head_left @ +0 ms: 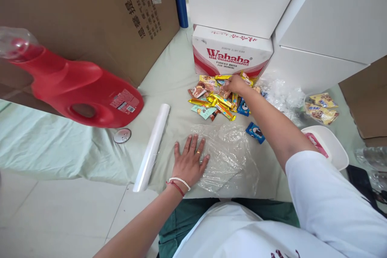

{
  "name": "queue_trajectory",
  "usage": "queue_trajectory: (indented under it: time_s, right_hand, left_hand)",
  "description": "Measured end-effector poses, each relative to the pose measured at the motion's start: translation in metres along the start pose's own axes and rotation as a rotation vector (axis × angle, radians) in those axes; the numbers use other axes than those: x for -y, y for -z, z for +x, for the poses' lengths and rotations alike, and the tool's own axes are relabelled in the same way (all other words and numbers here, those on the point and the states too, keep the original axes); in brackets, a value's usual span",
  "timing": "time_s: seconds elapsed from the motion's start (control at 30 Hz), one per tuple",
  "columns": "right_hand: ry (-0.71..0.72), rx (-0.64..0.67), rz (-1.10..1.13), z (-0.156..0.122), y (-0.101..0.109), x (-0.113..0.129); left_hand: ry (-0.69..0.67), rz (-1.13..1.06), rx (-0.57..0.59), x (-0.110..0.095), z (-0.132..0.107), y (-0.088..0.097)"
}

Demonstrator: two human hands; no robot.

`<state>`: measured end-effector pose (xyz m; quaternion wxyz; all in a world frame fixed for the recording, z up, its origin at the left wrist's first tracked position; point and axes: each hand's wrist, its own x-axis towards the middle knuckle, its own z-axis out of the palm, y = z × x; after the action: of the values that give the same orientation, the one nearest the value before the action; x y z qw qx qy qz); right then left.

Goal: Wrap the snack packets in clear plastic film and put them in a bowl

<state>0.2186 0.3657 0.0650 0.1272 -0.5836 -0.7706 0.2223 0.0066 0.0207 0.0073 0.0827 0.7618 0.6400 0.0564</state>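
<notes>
My left hand (pixel 190 160) lies flat with fingers spread on the pale green cloth, at the left edge of a crumpled sheet of plastic wrap (pixel 229 161). My right hand (pixel 237 84) reaches into a pile of wrapped snacks (pixel 222 102) in front of the Wahaba-style water carton. Its fingers are bent down among the packets, and what they pinch, if anything, is hidden. One blue packet (pixel 255 132) lies apart, by the sheet's upper right edge. A white roll of plastic wrap (pixel 152 147) rests left of my left hand.
A red detergent jug (pixel 87 88) and a big cardboard box (pixel 90 16) stand at left. The Wahaha carton (pixel 231 52) sits behind the snacks. To the right are crumpled clear plastic (pixel 284 94), yellow packets (pixel 322 108), a white tray (pixel 335 149) and a black phone (pixel 359 179).
</notes>
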Motion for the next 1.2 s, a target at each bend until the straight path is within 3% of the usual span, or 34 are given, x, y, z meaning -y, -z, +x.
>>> queue_trajectory:
  time_s: [0.1, 0.2, 0.3, 0.37, 0.5, 0.57, 0.63, 0.73, 0.83, 0.97, 1.03, 1.1, 1.17, 1.2]
  right_hand:
    - [-0.112, -0.146, 0.171, -0.026, 0.027, -0.024]
    - [0.016, -0.373, 0.361, -0.063, 0.056, -0.036]
    - [0.226, -0.379, 0.517, -0.112, 0.068, -0.025]
    - [0.377, -0.282, 0.519, -0.15, 0.056, -0.005]
    - [0.696, 0.017, 0.217, -0.221, -0.002, 0.032]
    - [0.833, 0.177, 0.063, -0.243, -0.026, 0.033]
    - [0.89, 0.276, -0.032, -0.254, -0.034, 0.02]
    - [0.841, 0.329, -0.063, -0.257, -0.017, -0.004]
    - [0.733, 0.247, 0.03, -0.258, -0.006, -0.006]
    - [0.602, 0.17, -0.012, -0.268, -0.036, 0.022]
    - [0.533, 0.185, -0.057, -0.274, -0.058, 0.032]
    - [0.463, 0.158, -0.059, -0.279, -0.074, 0.036]
    - [0.422, 0.118, -0.034, -0.283, -0.082, 0.035]
    - [0.41, 0.104, -0.025, -0.284, -0.084, 0.033]
  left_hand:
    - [-0.005, -0.009, -0.006, 0.0, 0.0, 0.0]
    - [-0.007, -0.014, 0.001, -0.001, 0.001, 0.001]
    - [-0.008, -0.013, -0.002, -0.002, 0.001, 0.002]
    - [-0.008, -0.011, -0.009, -0.003, 0.001, 0.002]
    - [-0.003, -0.014, -0.02, -0.004, 0.001, 0.001]
    - [-0.004, -0.018, -0.026, -0.004, 0.0, 0.0]
    - [-0.003, -0.023, -0.035, -0.004, -0.001, -0.002]
    - [0.0, -0.031, -0.051, -0.004, 0.0, -0.004]
    - [0.001, -0.051, -0.059, -0.004, 0.002, -0.005]
    - [0.017, -0.154, -0.133, -0.002, 0.001, -0.002]
    - [0.175, -0.241, -0.283, -0.002, -0.007, -0.001]
    - [0.44, -0.299, -0.427, -0.005, -0.019, 0.0]
    - [0.621, -0.314, -0.429, -0.01, -0.033, 0.001]
    - [0.641, -0.322, -0.383, -0.014, -0.039, 0.001]
